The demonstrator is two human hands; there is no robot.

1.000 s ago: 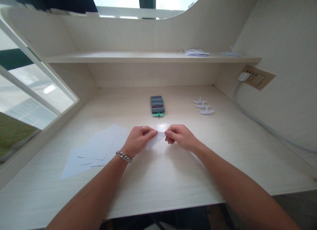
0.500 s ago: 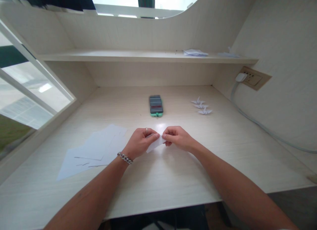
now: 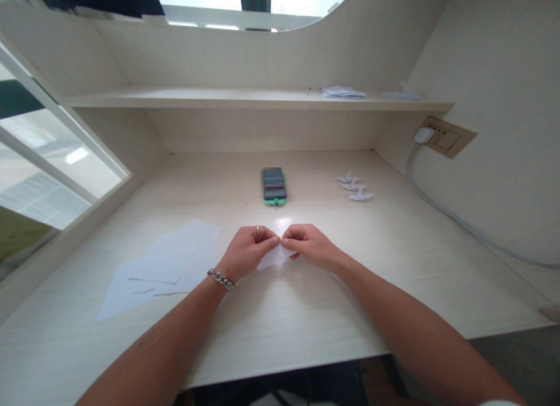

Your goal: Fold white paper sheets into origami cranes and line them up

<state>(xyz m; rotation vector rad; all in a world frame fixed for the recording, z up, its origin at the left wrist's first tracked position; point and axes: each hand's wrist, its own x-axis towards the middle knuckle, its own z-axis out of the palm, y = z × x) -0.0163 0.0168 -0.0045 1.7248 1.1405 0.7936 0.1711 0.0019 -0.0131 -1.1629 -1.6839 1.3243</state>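
Note:
A small white sheet of folded paper (image 3: 272,258) is held just over the desk, between my two hands. My left hand (image 3: 250,251), with a ring and a chain bracelet, pinches it between thumb and fingers. On the other side my right hand (image 3: 311,245) grips its upper right edge, the two thumb tips almost touching. Fingers cover much of the paper, so its exact folds cannot be made out. Three white paper cranes (image 3: 360,196) stand in a row beyond my right hand. A phone (image 3: 274,185) in a green case lies straight ahead.
White paper sheets (image 3: 153,272) with dark strokes lie left of my left forearm. A shelf (image 3: 210,100) crosses the back and bears a stack of folded paper (image 3: 343,92). At the right, a charger cable (image 3: 464,224) runs from the wall socket (image 3: 448,136) along the desk.
My right hand has shifted left toward my left hand along the paper's upper edge, closing the gap between the thumbs. The camera view has shifted slightly. The cranes and phone stay in place.

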